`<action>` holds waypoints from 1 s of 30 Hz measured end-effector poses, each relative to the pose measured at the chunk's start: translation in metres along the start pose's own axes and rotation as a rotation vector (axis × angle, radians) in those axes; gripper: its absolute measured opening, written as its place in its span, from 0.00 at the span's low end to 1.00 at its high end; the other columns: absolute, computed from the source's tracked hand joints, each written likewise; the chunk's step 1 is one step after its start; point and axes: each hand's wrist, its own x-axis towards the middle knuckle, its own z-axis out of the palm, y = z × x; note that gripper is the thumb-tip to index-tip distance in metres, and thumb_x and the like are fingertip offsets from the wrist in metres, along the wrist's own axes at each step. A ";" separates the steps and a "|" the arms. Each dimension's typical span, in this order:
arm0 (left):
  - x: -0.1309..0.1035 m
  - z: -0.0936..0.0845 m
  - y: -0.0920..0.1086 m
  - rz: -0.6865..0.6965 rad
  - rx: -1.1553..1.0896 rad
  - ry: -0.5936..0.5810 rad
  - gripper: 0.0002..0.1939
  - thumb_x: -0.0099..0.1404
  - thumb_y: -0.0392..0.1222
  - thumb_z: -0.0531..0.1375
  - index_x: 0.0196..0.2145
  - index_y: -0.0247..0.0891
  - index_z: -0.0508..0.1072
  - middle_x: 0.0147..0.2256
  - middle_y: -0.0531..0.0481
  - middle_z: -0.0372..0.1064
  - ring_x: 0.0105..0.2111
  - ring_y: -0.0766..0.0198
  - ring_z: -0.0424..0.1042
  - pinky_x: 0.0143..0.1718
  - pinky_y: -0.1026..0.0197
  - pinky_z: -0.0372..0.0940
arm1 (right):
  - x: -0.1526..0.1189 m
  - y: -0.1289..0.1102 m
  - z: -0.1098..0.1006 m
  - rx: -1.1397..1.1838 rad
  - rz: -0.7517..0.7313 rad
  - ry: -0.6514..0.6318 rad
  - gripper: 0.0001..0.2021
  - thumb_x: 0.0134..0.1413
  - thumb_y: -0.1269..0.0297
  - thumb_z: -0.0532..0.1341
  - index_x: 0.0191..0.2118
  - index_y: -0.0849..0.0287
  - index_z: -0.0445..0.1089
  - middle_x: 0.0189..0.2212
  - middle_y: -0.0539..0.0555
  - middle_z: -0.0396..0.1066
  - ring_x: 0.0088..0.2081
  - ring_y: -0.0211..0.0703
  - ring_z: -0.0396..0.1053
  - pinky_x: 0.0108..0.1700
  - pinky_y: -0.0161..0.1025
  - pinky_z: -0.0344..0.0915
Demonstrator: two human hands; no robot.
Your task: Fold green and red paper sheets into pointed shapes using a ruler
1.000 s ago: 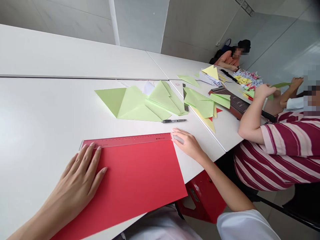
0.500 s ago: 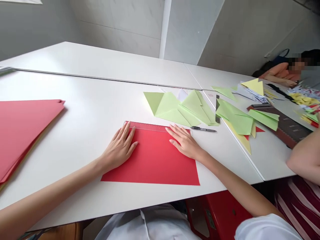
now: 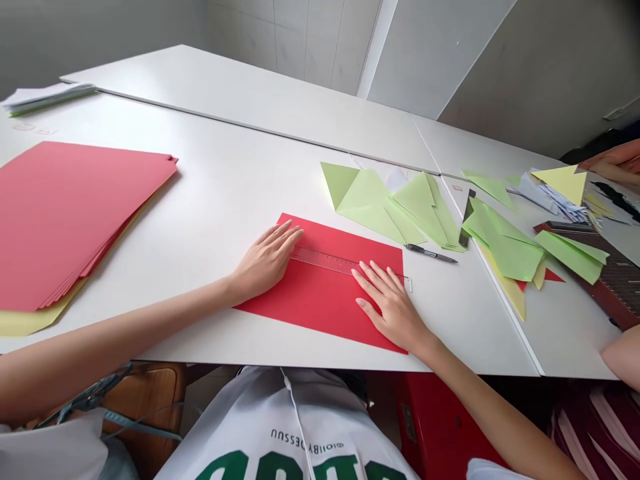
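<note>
A red sheet of paper [image 3: 315,300] lies at a slant on the white table in front of me. Across its middle rests a clear ruler [image 3: 325,260], with its right end reaching past the sheet's edge. My left hand [image 3: 265,263] lies open at the ruler's left end, fingers stretched out and covering that end. Near the right end, my right hand [image 3: 390,307] is open with fingers spread, the fingertips touching the ruler and the palm over the paper. Neither hand grasps anything.
A stack of red sheets [image 3: 80,213] lies at the left, with yellow paper [image 3: 40,323] beneath. Beyond the sheet are folded green papers [image 3: 370,197] and a black pen [image 3: 431,254]. At the right are more green pieces [image 3: 505,240] and another person's arm [image 3: 623,353].
The ruler has moved from the sheet's far edge toward me, to about its middle, with both hands on it. The red sheet now lies more slanted. My view has shifted left.
</note>
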 end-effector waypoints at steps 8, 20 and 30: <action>0.006 -0.009 0.006 -0.022 0.017 -0.126 0.31 0.75 0.50 0.35 0.65 0.29 0.57 0.66 0.42 0.54 0.68 0.55 0.49 0.68 0.51 0.51 | -0.043 -0.029 0.005 -0.014 -0.116 0.051 0.29 0.68 0.52 0.53 0.69 0.56 0.52 0.69 0.54 0.51 0.69 0.52 0.47 0.69 0.59 0.49; -0.001 -0.006 0.013 -0.028 0.129 -0.170 0.32 0.74 0.54 0.44 0.67 0.29 0.54 0.67 0.39 0.51 0.67 0.49 0.50 0.65 0.49 0.54 | -0.076 -0.060 0.019 -0.021 -0.167 0.144 0.25 0.66 0.64 0.57 0.66 0.48 0.59 0.67 0.56 0.55 0.63 0.54 0.59 0.56 0.50 0.64; -0.004 -0.006 0.013 -0.028 0.098 -0.151 0.33 0.74 0.56 0.45 0.65 0.27 0.55 0.67 0.37 0.50 0.67 0.50 0.51 0.65 0.49 0.55 | -0.088 -0.061 0.020 -0.025 -0.155 0.186 0.23 0.64 0.69 0.59 0.63 0.49 0.65 0.65 0.54 0.60 0.61 0.57 0.61 0.52 0.50 0.64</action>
